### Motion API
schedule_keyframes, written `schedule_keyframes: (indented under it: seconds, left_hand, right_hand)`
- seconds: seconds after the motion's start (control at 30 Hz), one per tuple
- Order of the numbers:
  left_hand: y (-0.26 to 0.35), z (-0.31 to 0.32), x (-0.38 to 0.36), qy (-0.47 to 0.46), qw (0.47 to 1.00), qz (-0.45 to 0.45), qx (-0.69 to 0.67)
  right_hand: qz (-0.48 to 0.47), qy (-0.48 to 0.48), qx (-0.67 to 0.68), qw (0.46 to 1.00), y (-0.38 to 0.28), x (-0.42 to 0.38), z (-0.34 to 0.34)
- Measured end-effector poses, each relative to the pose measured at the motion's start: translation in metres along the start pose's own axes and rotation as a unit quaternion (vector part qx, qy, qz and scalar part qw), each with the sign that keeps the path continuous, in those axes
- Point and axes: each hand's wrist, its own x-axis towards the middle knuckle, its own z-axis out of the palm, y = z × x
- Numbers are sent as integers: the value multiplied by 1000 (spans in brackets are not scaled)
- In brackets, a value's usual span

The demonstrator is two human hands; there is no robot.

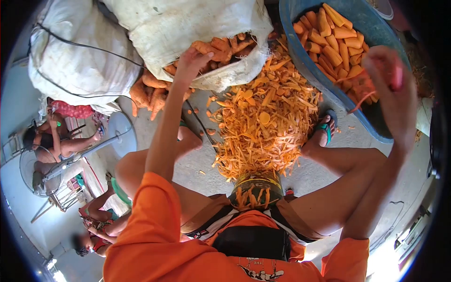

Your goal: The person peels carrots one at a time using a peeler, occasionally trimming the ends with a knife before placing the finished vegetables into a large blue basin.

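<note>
At the mouth of a white sack, my left hand (190, 63) has thumb and fingers closed around an unpeeled carrot (205, 47). More rough, unpeeled carrots (230, 49) lie in that sack beside it. My right hand (392, 89) is raised over the near right side of a blue tub (293, 51), its fingers bent around a red object (397, 77) that is blurred and partly hidden. Smooth peeled carrots (332, 40) fill much of the tub. Between my feet spreads a large heap of orange peelings (263, 117).
A dark bucket (257, 185) with peelings on it stands between my thighs. Loose carrots (152, 94) lie by a second white sack (84, 51), crossed by a black cable (94, 47). At left are a standing fan (89, 150) and two seated people.
</note>
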Motion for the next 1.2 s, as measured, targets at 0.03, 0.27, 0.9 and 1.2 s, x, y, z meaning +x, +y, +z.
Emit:
schedule_keyframes:
  seconds: [0.03,0.27,0.9,1.2]
  left_hand:
    - [9,2,-14,41,987,-13,-154]
    - [128,-3,-116,86,951,66,-291]
    - [142,-6,-240,191,930,306,-73]
    - [132,-6,-236,314,877,345,112]
  right_hand:
    - [18,-46,-30,998,-9,-2,5]
    - [-118,-148,13,982,-48,-28,79]
    - [-36,-289,60,955,-95,-73,161]
    - [-39,-272,50,960,-99,-69,168]
